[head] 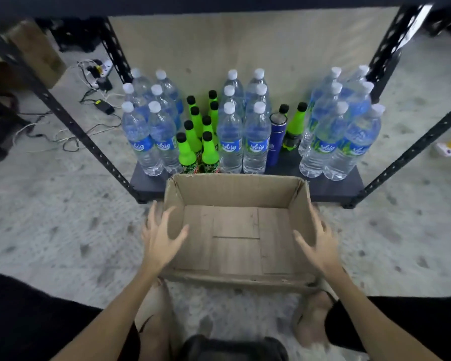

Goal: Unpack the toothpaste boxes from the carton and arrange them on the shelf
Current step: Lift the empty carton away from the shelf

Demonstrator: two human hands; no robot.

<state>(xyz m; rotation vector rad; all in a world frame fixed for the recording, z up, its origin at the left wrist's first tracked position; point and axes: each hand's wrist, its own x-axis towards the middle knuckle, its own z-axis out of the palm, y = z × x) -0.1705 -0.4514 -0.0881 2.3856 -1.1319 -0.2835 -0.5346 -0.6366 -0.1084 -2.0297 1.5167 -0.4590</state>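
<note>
With both hands spread wide, holding nothing, left hand [162, 238] and right hand [315, 241] flank the carton [236, 194] walls. Carton on floor by the shelf [333, 187], looks empty; no toothpaste boxes visible. Bottles [229, 136] fill shelf. Likely best: grip both walls evenly, lift level, clear of bottles.

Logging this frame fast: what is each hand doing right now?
Left hand: open, fingers spread, holding nothing, at the carton's left wall.
Right hand: open, fingers spread, holding nothing, at its right wall.
</note>
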